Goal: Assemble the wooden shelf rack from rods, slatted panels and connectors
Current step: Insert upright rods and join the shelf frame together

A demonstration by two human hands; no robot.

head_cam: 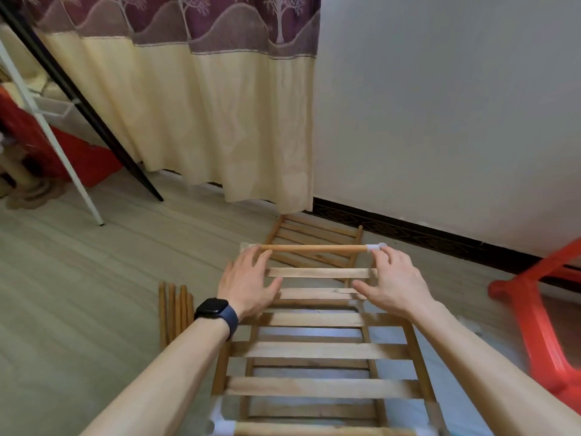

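Partly built rack [317, 350] is set lengthwise on the floor, far end toward the wall. At its far corners the left hand [248, 278] and right hand [394, 278] are laid flat, fingers straight, nothing clasped. They are judged to be steadying the frame or pressing the far rod [314, 247] into its white connectors [375, 247].

Counted:
- two connectors far, two near (blurred)
- five top slats seen, second panel glimpsed beneath
- one spare panel [311, 231] left on floor beyond
- loose rods [176, 309], four or five, kept alongside
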